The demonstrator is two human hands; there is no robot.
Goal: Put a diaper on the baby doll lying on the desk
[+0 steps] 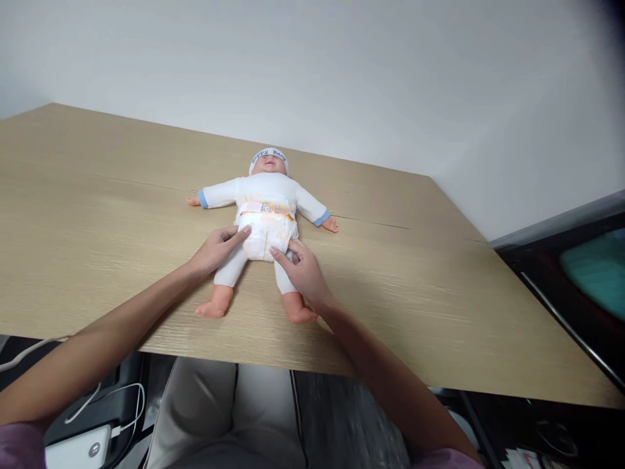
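A baby doll (266,187) in a white suit with blue cuffs lies on its back on the wooden table, head toward the wall and feet toward me. Around its hips is a white diaper (261,236) with an orange patterned waistband. My left hand (221,249) pinches the diaper's edge at the left leg opening, thumb on top. On the other side, my right hand (301,266) grips the edge by the right leg opening, its thumb on the diaper front and its fingers partly hidden beneath. The doll's arms are spread out and its legs lie apart.
The wooden table (122,260) reaches back to a pale wall. A dark object with a teal panel (596,273) stands at the right edge. Below the table, a white power bank (81,448) with a cable lies on a black surface at the left.
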